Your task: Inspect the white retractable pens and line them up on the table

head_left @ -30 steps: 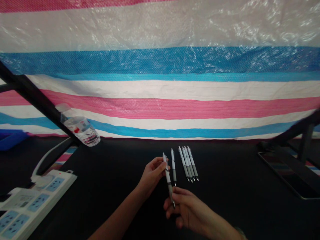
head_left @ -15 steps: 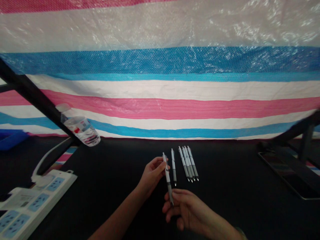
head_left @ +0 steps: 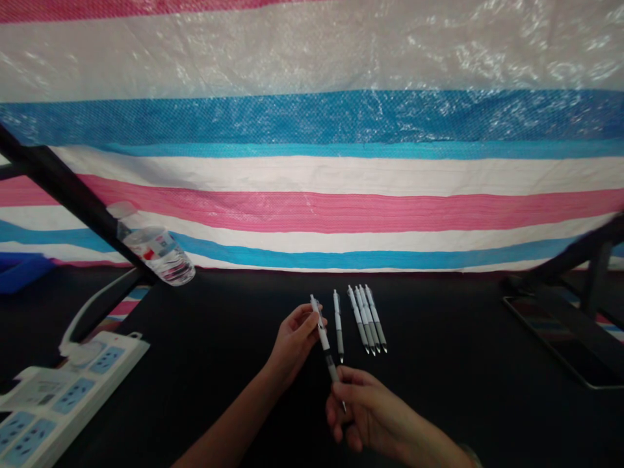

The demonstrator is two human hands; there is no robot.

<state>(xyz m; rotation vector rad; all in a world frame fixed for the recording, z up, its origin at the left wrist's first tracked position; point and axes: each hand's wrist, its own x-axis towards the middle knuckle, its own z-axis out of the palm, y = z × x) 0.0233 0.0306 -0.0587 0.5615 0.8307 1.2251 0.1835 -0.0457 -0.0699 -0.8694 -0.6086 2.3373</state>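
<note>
Gripping one pen (head_left: 324, 339) in both hands, just left of the lined-up pens (head_left: 366, 318), above the black table (head_left: 205, 403).

Left hand (head_left: 294, 344) closed around the upper barrel, right hand (head_left: 365, 413) pinched on the lower barrel near the tip. Possible trouble: a slack pinch dropping the pen, knocking the row out of line.
</note>
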